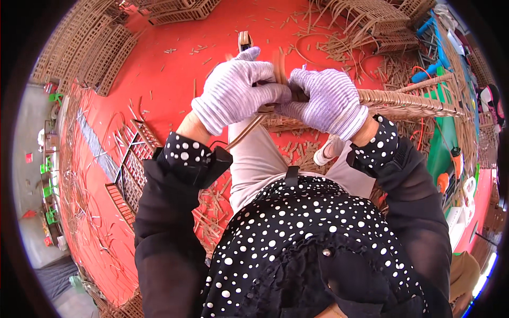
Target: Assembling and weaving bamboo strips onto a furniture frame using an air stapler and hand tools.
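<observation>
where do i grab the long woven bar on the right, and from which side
Take the woven bar along its exposed stretch beyond the gloved right grip, probably from above: it runs crosswise, its upper side shows uncovered, and it looks slim enough to wrap.

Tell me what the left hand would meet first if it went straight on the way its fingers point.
Most likely the right hand, just beyond the fingertips of the left hand; a blurred brown strip rises near that gap, and depth there is unclear.

Bright light (edges in fisheye curvature).
</observation>
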A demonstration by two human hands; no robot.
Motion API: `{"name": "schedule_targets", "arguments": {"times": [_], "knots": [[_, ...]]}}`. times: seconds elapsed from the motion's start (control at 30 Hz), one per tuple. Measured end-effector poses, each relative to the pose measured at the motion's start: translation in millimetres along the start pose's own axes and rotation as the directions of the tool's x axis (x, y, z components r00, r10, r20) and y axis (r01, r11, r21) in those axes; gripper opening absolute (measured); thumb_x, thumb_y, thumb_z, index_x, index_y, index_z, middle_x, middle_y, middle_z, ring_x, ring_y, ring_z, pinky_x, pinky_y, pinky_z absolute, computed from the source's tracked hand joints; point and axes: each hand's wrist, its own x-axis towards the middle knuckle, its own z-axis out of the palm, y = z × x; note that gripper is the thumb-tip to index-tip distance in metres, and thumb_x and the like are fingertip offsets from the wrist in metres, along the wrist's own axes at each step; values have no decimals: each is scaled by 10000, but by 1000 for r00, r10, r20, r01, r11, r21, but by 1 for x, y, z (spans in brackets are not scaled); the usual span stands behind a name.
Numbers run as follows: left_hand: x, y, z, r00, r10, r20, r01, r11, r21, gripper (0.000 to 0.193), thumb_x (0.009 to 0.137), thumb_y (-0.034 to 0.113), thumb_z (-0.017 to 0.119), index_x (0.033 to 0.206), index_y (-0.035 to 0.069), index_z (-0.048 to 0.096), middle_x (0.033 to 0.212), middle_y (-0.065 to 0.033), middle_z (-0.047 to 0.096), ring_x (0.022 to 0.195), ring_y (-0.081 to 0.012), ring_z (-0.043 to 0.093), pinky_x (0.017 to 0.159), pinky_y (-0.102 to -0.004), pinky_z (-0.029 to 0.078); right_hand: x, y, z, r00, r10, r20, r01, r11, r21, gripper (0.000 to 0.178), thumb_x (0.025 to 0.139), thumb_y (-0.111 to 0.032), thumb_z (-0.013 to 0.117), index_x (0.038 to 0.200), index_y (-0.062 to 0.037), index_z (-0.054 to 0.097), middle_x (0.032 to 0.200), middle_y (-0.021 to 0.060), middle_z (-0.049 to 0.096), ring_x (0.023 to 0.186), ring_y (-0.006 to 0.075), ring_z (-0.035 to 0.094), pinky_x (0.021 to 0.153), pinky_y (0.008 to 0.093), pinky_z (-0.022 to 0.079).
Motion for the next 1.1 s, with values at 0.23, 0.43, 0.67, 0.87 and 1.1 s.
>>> {"name": "schedule_targets", "arguments": {"times": [0.23, 0.43, 0.67, 0.87, 1.1], "knots": [[7, 20, 25, 994, 69, -90, -46, 971, 233, 153, 718, 243, 643, 766, 99, 630, 743, -91, 630, 972, -336, 553, 907, -399, 407, -14, 5, -17, 998, 30, 47, -29, 1000, -10, 369, 710, -415, 648, 838, -75, 586, 696, 123, 619, 639, 312, 612, 574, 404, 485], [9, 23, 39, 973, 185, -136, -148, 959, 243, 88, 712, 114, 594, 735, 37, 629, 704, -105, 605, 761, -295, 584, 974, -411, 336, -29, 7, -26, 996, 44, 75, -45, 999, 7, 420, 719, -444, 622, 842, -46, 563, 742, 142, 615, 659, 317, 613, 585, 405, 492], [-7, 19, 56, 962, 55, -268, -7, 984, 180, 41, 724, 32, 615, 726, 3, 586, 753, -77, 584, 1055, -313, 496, 982, -409, 309, -108, 95, -83, 754, 138, -642, -241, 968, -75, 391, 656, -264, 741, 963, -54, 619, 948, 124, 611, 876, 261, 594, 761, 347, 470], [4, 24, 58, 966, 84, -245, -42, 984, 171, 52, 717, 31, 609, 721, 8, 562, 720, -57, 561, 994, -277, 521, 990, -402, 298, -403, 265, -158, 136, 601, -788, -991, 67, -120, 515, 774, -414, 557, 1133, -45, 552, 1087, 160, 582, 1011, 305, 554, 876, 371, 413], [1, 28, 54, 966, 74, -248, -19, 976, 219, 67, 751, 79, 535, 699, 43, 510, 623, -34, 491, 651, -190, 504, 1047, -471, 227, -433, 303, -156, 276, 745, -607, -958, 162, -237, 347, 761, -314, 596, 1051, -123, 593, 1013, 131, 590, 955, 280, 564, 827, 339, 439]]}}
